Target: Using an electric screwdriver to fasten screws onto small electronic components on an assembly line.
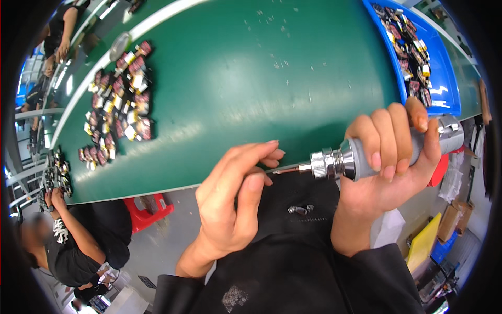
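My right hand (pixel 389 144) is wrapped round the grey barrel of a power screwdriver (pixel 350 159) with a silver knurled nose. Its thin copper-coloured bit (pixel 287 170) points left, and a pale speck shows near the tip. Just left of that tip is my left hand (pixel 230 193), its fingers loosely curved and spread from the thumb. I see nothing held in it, though the inner side of its fingers is partly hidden. Both hands are over the near edge of the green table (pixel 219 94).
Small black, pink and gold parts (pixel 120 104) lie grouped on the table's left. A blue tray (pixel 444 78) at the far right holds more. Pale flecks are scattered across the tabletop. A co-worker (pixel 78 235) sits at left by a red stool (pixel 149 212).
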Available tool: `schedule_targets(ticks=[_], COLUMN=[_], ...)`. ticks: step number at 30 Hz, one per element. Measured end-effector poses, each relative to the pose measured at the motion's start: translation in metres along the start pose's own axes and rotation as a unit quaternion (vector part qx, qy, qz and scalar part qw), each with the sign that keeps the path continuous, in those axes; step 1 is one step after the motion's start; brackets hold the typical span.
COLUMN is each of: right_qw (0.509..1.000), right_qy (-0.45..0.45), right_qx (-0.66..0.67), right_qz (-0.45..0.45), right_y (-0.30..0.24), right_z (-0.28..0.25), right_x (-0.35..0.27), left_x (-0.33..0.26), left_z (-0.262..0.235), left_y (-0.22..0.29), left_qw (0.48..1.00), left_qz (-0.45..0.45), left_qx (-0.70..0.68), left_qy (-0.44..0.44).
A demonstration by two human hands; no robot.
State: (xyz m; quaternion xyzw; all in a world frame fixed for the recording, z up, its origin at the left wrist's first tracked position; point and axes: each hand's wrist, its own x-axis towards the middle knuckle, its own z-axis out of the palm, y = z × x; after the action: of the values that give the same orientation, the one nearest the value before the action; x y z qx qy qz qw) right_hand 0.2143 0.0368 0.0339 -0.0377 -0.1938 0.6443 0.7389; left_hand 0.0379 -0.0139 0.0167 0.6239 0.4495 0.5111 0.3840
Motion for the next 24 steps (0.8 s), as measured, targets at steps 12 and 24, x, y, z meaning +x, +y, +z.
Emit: schedule_targets(ticks=[12,24], right_qw=[0.988,0.989], right_qy=[0.146,0.089], right_qx=[-0.045,-0.102], right_qz=[0.014,0.060], right_y=[0.019,0.030], right_z=[-0.025,-0.036], right_x=[-0.011,-0.012], left_x=[0.206,0.315], left_z=[-0.200,-0.237], left_y=[-0.073,-0.156], left_qw=[0.880,0.775], left_qz=[0.031,-0.166], left_qx=[0.456,0.603], left_qy=[0.126,0.091])
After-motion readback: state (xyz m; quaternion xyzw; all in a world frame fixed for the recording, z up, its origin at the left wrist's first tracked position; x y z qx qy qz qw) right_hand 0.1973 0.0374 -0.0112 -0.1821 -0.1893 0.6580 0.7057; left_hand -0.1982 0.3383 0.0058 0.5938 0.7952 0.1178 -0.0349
